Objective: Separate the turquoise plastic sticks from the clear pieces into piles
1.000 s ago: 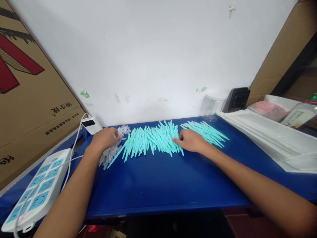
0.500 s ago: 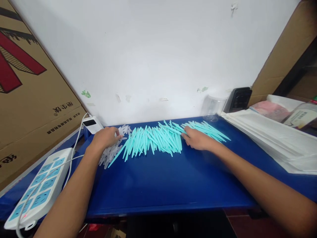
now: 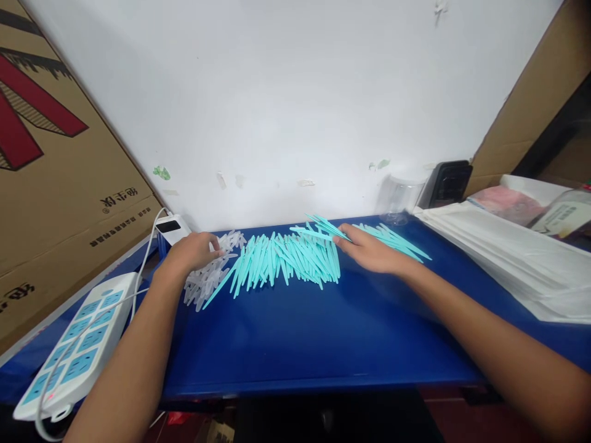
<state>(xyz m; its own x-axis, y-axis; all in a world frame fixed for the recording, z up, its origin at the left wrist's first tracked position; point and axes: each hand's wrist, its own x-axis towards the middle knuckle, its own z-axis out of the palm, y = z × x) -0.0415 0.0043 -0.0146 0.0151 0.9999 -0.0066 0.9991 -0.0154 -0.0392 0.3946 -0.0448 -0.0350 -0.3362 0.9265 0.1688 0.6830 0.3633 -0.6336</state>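
Fingers of the right hand are clamped, those of the left hand parted from the thumb. The blue table bears a turquoise pile; left of that pile, translucent pieces; above its right end, the clamped sticks.

Slender bare forearms and bare hands

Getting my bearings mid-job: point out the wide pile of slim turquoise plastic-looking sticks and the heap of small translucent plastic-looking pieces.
Wide pile of turquoise sticks (image 3: pixel 298 255): head view, on its middle.
Heap of translucent pieces (image 3: pixel 205 282): head view, on its near part.
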